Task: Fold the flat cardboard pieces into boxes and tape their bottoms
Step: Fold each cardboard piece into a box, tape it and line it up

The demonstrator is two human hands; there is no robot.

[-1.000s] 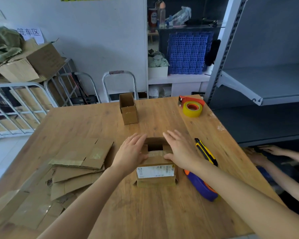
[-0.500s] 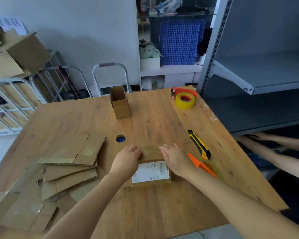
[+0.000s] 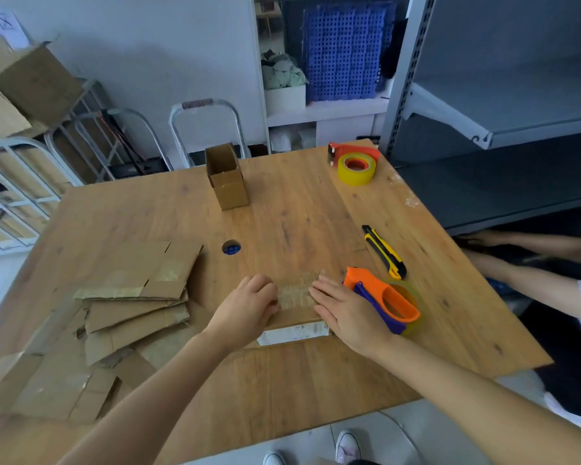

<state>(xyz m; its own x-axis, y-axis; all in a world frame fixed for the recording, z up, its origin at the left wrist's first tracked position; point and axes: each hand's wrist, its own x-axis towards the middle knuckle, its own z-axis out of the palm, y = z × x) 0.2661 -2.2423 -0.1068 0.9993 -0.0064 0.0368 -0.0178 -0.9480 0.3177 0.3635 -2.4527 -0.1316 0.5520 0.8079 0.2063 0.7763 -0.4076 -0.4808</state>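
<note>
Wooden table [image 3: 282,213], box [image 3: 296,297] under 2 hands: right hand [image 3: 346,312] flat, left hand [image 3: 249,303] curled (grip unclear).

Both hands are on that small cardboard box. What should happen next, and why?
Probably the right hand should reach for the orange tape dispenser beside it while the left hand steadies the box: its flaps lie folded flat, ready for taping.

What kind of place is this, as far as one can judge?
Probably a storeroom or packing area: grey metal shelving stands beside the wooden table, flat cardboard pieces lie stacked on it, and a tape dispenser lies ready.
</note>
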